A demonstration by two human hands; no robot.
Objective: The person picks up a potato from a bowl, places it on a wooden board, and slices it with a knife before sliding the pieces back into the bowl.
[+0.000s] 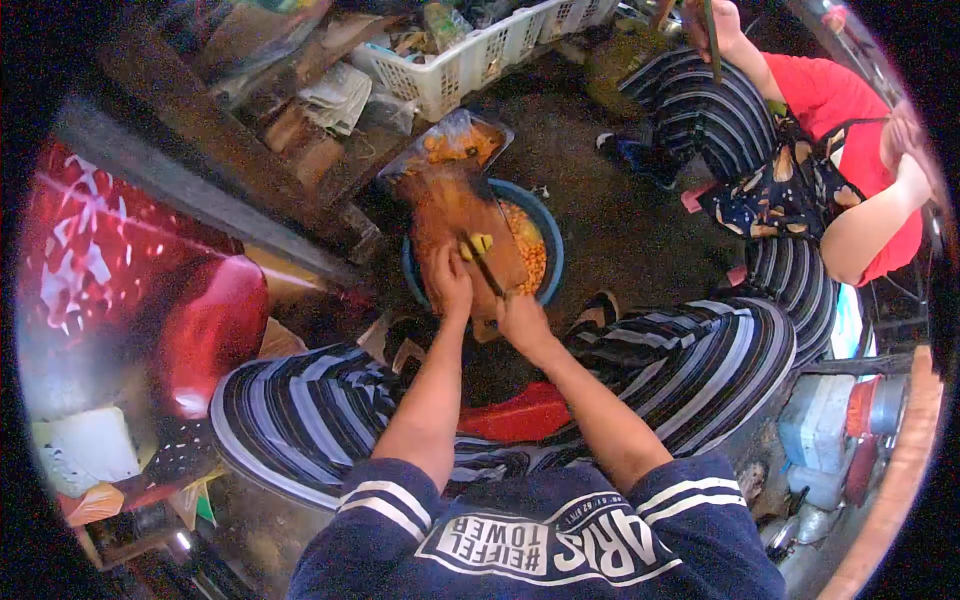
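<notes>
A wooden cutting board (440, 215) lies across a blue basin (548, 225) between my knees. Small orange pieces (532, 262) fill the part of the basin that shows at the board's right. On the board is a yellow piece of food (477, 247), with the dark blade of a knife (488, 271) over it. My right hand (522, 318) is closed round the knife's handle. My left hand (447, 282) is on the board beside the yellow piece, fingertips close to it; whether they grip it is unclear. Beyond the board sits a clear tray (490, 150) with orange food.
A white plastic crate (450, 85) full of items stands beyond the tray. At the right sits another person (840, 130) in red, with striped trousers and a patterned apron. Wooden beams (200, 150) run along the left. Plastic containers (817, 425) are at the lower right.
</notes>
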